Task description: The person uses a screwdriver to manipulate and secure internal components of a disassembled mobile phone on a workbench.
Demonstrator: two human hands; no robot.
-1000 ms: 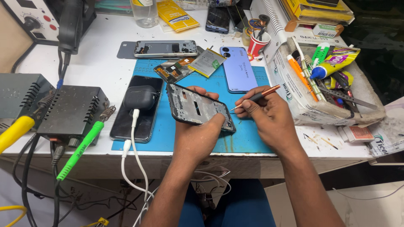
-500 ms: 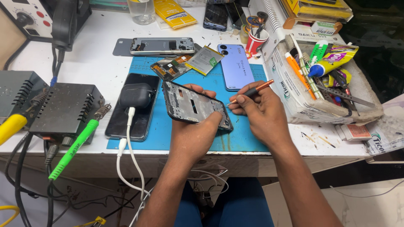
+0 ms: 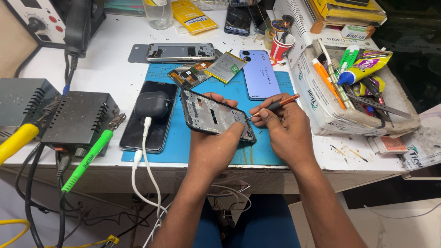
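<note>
My left hand [image 3: 216, 147] still clasps the phone frame [image 3: 216, 117] over the blue mat [image 3: 271, 147], while my right hand [image 3: 285, 126] has brought its pinched screwdriver [image 3: 275, 104] tip down to the frame's edge.

My left hand [image 3: 216, 147] grips phone frame [image 3: 215, 117] over work mat [image 3: 257, 151], centre of bench. My right hand [image 3: 285, 131] just right of frame, pinching screwdriver [image 3: 275, 104], tip at frame's right edge. Phone [image 3: 149, 121] left of frame on mat, earbud case [image 3: 154, 104] on it. Another phone [image 3: 261, 73] behind right hand. Opened phone [image 3: 180, 52] behind mat. Tool tray [image 3: 321, 105] right of mat. Power unit [image 3: 78, 117] far left.
</note>
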